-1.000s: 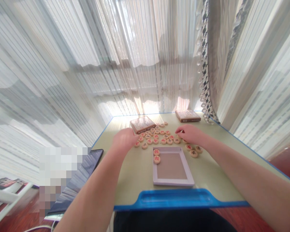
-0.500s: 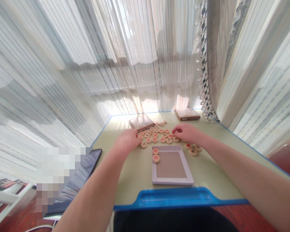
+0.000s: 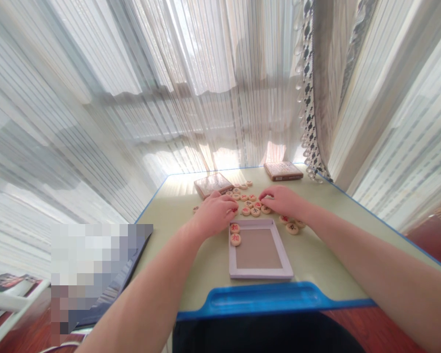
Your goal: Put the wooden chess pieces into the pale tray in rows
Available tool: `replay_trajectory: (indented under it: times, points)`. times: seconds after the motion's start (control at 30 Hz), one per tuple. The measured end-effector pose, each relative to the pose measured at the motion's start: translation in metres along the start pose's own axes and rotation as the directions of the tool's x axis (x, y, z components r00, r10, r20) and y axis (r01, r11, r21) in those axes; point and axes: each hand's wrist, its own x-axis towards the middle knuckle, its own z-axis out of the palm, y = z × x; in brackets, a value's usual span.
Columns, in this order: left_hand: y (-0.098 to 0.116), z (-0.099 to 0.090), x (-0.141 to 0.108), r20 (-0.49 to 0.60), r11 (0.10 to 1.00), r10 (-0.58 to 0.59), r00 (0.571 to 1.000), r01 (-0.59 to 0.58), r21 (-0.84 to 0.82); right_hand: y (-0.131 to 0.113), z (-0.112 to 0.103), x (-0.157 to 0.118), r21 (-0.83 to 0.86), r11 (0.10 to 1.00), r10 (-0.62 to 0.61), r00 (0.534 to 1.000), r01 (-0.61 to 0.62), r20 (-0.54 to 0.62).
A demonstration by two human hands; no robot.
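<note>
Round wooden Chinese chess pieces (image 3: 255,212) with red or black characters lie loosely grouped on the pale green table. My left hand (image 3: 217,212) reaches over the left part of the group, covering several of them. Its fingers close on a red-marked chess piece (image 3: 235,208) just behind the shallow open box (image 3: 286,271). Two red-marked pieces (image 3: 235,239) sit inside this box along its left wall. At the right side of the group rests my right hand (image 3: 283,201), fingers bent and slightly apart, close to a black-marked piece (image 3: 265,209); nothing shows held in it.
A few pieces (image 3: 291,228) lie under my right forearm. Two flat brown boxes stand farther back, one at left (image 3: 213,185) and one at right (image 3: 282,170). A dark tablet-like device (image 3: 132,264) is left of the table. Blue trim (image 3: 264,296) edges the near side.
My left hand has moved right across the pieces, from the group's left edge to behind the open box. My right hand stays nearly in place. The view has shifted slightly.
</note>
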Motion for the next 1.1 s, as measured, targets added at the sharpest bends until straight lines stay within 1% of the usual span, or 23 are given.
replay_trajectory:
  times: [0.07,0.17,0.23,0.37,0.53,0.7,0.87,1.1]
  points:
    - [0.0006,0.0016,0.0005,0.033,1.000,-0.008,0.999,0.008,-0.007,0.0013,0.0006,0.0007,-0.008,1.000,-0.011,1.000,0.011,-0.001]
    - [0.0009,0.0014,0.0003,0.049,0.999,-0.040,0.998,0.040,0.001,0.0036,0.0023,0.0024,-0.038,0.998,-0.041,0.999,0.041,-0.007]
    - [0.0005,0.0018,0.0002,0.043,0.997,-0.069,0.997,0.068,0.020,0.0041,0.0033,0.0027,-0.051,0.997,-0.051,0.999,0.050,-0.011]
    - [-0.0036,0.0061,0.0009,0.009,0.991,-0.128,0.992,0.127,0.052,0.0027,0.0027,0.0005,-0.050,0.998,-0.033,0.999,0.033,-0.006]
    - [-0.0072,0.0096,0.0015,-0.027,0.991,-0.126,0.992,0.127,0.047,0.0027,0.0020,-0.0009,-0.049,0.998,-0.040,0.999,0.039,-0.017]
    - [-0.0043,0.0067,0.0014,-0.039,0.993,-0.112,0.993,0.113,0.035,0.0050,0.0042,0.0009,-0.082,0.995,-0.064,0.998,0.062,-0.022]
    - [-0.0069,0.0059,0.0020,-0.059,0.995,-0.090,0.994,0.092,0.038,0.0052,0.0049,0.0005,-0.082,0.992,-0.101,0.995,0.100,-0.008]
    - [-0.0045,0.0088,0.0003,-0.034,0.985,-0.165,0.986,0.166,0.054,0.0014,0.0043,-0.0012,-0.079,0.995,-0.064,0.998,0.062,-0.023]
